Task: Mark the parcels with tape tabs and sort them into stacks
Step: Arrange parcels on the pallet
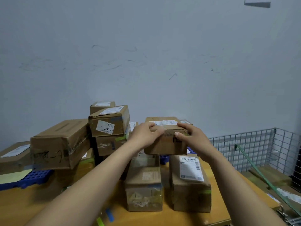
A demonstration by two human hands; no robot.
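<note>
A brown cardboard parcel (166, 144) with a white label on top sits across two upright parcels (144, 181) (190, 183) on the wooden table (228, 198). My left hand (145, 133) grips its left top edge, thumb on the near face. My right hand (190, 136) grips its right top edge the same way. The right lower parcel carries a green tape tab (207, 191), the left one a blue tab (154, 186). A blue strip (109, 215) and a green strip (100, 221) of tape stick to the table's near edge.
A leaning pile of parcels (109, 121) stands at the left, with a big box (60, 144) resting on blue plastic trays (34, 177). A wire mesh cage (254, 147) with flat parcels and a green strap lies right. A grey wall is behind.
</note>
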